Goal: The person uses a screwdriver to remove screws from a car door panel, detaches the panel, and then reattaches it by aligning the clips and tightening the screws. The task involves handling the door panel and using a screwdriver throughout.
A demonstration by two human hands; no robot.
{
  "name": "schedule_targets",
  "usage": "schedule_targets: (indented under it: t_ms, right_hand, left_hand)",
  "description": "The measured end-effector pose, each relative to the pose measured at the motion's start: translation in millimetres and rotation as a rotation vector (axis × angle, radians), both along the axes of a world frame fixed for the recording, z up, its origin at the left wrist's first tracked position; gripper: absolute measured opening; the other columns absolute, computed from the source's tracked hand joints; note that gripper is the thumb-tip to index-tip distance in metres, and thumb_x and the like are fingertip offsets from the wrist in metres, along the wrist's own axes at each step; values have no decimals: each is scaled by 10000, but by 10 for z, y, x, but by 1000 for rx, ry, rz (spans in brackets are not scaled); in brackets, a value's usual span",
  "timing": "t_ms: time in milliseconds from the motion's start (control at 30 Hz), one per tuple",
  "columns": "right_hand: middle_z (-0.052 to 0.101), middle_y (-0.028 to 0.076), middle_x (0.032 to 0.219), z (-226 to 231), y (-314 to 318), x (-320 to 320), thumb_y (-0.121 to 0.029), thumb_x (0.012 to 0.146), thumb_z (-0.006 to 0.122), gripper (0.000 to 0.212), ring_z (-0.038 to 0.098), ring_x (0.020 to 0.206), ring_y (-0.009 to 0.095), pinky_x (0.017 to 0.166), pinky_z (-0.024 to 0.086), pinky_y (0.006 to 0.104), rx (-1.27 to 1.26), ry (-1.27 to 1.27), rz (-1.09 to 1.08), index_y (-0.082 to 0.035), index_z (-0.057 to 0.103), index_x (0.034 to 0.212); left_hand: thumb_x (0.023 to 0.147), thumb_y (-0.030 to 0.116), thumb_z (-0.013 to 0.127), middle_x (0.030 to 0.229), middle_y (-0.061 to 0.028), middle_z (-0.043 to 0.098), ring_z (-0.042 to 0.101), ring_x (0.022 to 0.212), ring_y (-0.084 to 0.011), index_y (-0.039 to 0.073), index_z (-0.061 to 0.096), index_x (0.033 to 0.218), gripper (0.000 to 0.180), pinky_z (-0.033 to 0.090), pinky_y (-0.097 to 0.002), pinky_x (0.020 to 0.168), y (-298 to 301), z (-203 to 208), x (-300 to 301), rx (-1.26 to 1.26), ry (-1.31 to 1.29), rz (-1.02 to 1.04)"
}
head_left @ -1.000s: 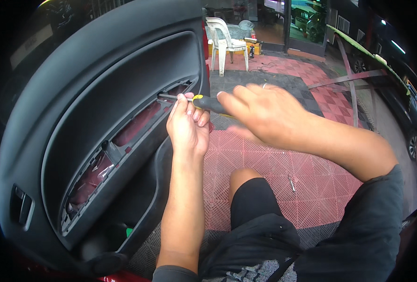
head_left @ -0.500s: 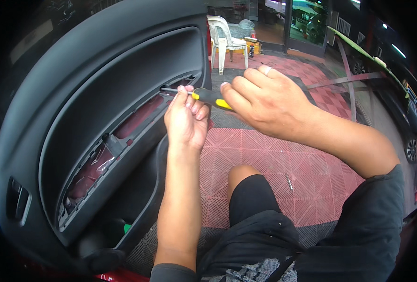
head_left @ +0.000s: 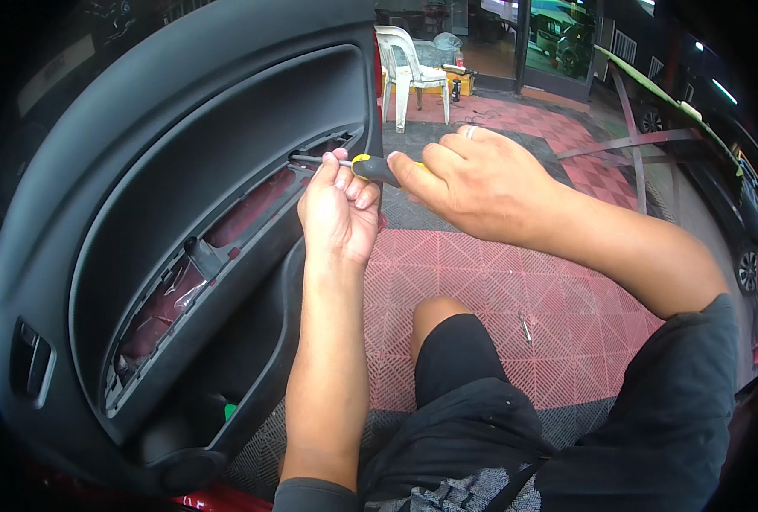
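A screwdriver with a black and yellow handle lies nearly level, its metal shaft reaching left into the far end of a long opening in a black car door panel. My right hand is wrapped round the handle's rear end. Close to the panel, my left hand pinches the shaft between thumb and fingers, just ahead of the handle. The screwdriver's tip is hidden inside the opening. Dark red metal and a grey bracket show within that opening.
The panel's lower pocket holds something green. A small metal tool lies on the red floor tiles. Farther off stand a white plastic chair and a crossed metal stand. A dark car is at the far right.
My right hand has turned a little on the screwdriver, and the handle shows less yellow. The left hand keeps its pinch on the shaft. The shaft stays in the opening.
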State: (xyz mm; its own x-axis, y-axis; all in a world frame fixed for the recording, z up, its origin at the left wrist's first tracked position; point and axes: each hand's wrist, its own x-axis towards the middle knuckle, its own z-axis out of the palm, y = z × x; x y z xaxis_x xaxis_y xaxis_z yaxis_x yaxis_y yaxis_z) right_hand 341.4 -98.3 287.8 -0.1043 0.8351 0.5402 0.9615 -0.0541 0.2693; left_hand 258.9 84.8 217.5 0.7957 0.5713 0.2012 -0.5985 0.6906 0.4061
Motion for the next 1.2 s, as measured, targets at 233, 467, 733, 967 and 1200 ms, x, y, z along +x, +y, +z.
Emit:
schedule_targets:
  t_ms: [233, 467, 733, 967, 1200]
  right_hand:
    - [652, 87, 745, 3, 21, -34, -343, 986, 664, 297, 683, 666, 237, 602, 538, 336, 120, 133, -16, -56, 596, 1022]
    - [686, 82, 778, 87, 72, -2, -235, 902, 674, 376, 698, 698, 228, 594, 561, 344, 16, -628, -18, -78, 664, 1244]
    - [694, 213, 767, 76, 157, -18, -237, 956, 690, 397, 739, 769, 371, 632, 563, 470, -178, 13, -20, -21, 591, 1274]
    - [687, 248, 827, 69, 242, -227, -201, 973, 671, 355, 693, 823, 460, 707, 518, 532, -120, 464, -45, -13, 573, 1258]
    - [635, 158, 870, 14, 198, -243, -130, 905, 696, 534, 670, 665, 388, 622, 529, 481, -35, -186, -156, -91, 601, 1429]
  left_hand:
    - [1162, 286, 382, 722, 19, 435, 409, 613, -101, 37, 561, 1071, 320, 362, -270, 542, 25, -71, 24, 78, -48, -89]
    - [1153, 271, 410, 714, 19, 439, 410, 604, -100, 36, 571, 1074, 295, 358, -264, 534, -1, -61, -65, 105, 47, -27]
    - [1157, 254, 389, 696, 33, 393, 382, 583, -87, 56, 555, 1086, 268, 345, -261, 520, 3, -149, -16, 122, 50, -9]
    - [1141, 267, 433, 690, 44, 387, 375, 579, -81, 47, 564, 1080, 263, 340, -253, 506, 123, -178, -35, 139, 62, 39]
    - [1138, 257, 441, 659, 83, 363, 344, 539, -41, 91, 573, 1060, 226, 294, -232, 459, -51, -174, 192, 146, 69, 75]
